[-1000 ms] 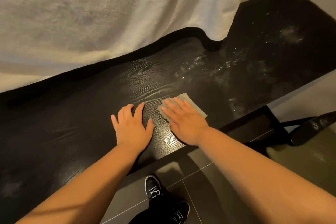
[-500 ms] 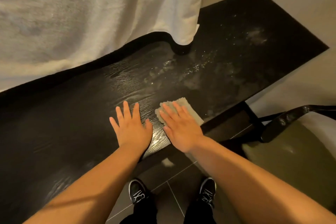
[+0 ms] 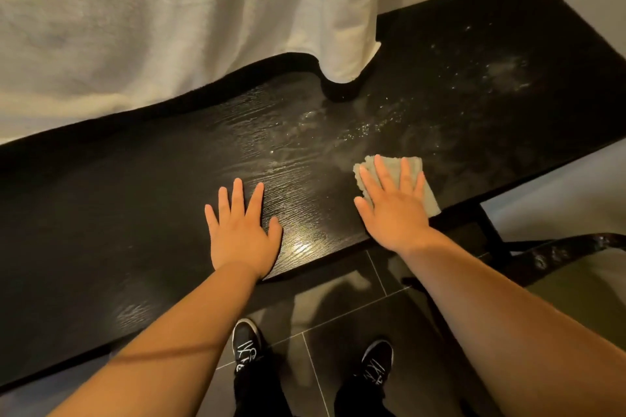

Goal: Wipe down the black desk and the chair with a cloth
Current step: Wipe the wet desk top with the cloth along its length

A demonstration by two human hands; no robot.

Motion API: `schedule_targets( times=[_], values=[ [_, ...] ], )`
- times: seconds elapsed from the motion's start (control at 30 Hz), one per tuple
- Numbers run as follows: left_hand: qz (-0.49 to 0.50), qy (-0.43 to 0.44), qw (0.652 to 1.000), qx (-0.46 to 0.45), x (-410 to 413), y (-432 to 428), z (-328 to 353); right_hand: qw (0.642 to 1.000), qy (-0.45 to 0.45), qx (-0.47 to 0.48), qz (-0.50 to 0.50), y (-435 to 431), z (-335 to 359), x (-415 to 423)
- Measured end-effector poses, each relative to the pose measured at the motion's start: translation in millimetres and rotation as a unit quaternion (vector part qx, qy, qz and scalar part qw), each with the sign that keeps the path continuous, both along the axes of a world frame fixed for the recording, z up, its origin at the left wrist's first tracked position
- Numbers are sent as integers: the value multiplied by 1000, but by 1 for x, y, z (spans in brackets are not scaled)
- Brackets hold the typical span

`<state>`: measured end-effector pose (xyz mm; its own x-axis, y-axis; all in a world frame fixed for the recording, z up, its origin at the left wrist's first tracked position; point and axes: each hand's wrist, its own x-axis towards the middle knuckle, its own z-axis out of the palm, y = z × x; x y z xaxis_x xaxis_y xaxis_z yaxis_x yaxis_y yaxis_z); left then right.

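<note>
The black desk [image 3: 135, 206] runs from lower left to upper right, with wood grain and a glossy wet sheen in the middle. Pale dusty smears and specks [image 3: 504, 73] cover its right part. My right hand [image 3: 393, 203] lies flat with straight, spread fingers on a small grey-green cloth [image 3: 430, 200], pressing it onto the desk near the front edge. My left hand [image 3: 242, 230] rests flat on the bare desk top to the left, fingers spread. The dark arm of the chair [image 3: 569, 252] shows at the right edge.
A white curtain [image 3: 169, 27] hangs over the back of the desk, its corner touching the top. Dark floor tiles [image 3: 342, 301] and my two black shoes are below the front edge. A desk leg [image 3: 491, 230] stands beside the chair.
My right hand has slid the cloth to the right along the front edge, away from my left hand. The left hand has stayed flat in place. The view has shifted a little.
</note>
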<state>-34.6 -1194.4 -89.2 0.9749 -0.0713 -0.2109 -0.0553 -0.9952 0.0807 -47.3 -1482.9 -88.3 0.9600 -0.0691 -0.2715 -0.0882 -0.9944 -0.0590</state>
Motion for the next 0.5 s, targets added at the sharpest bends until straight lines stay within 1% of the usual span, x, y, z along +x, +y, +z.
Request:
schedule_targets(
  times=[0.1, 0.17, 0.2, 0.23, 0.3, 0.33, 0.4, 0.47, 0.5],
  values=[
    [1, -6, 1000, -1, 1, -1, -1, 994, -41, 47, 86, 57, -3, -18],
    [2, -10, 1000, -4, 1, -1, -2, 987, -14, 51, 153, 82, -8, -22],
    [2, -11, 1000, -5, 0, 0, -2, 982, 2, 57, 182, 80, -6, -20],
    [3, -12, 1000, -6, 0, 0, -2, 975, -8, 62, 216, 68, -5, -14],
    [4, -11, 1000, -5, -1, 1, -1, 960, -54, 20, 273, 24, -5, -2],
    [3, -13, 1000, -5, -1, 1, 0, 962, -69, 1, 263, -2, -6, 2],
    [0, -14, 1000, -5, -1, 1, 0, 979, -60, -15, 192, -47, -6, 4],
    [3, -15, 1000, -6, -1, 1, -1, 992, -34, -24, 116, -62, -4, 3],
    [4, -16, 1000, -6, -1, 1, -2, 995, -33, -27, 95, -56, -5, 4]
  ],
)
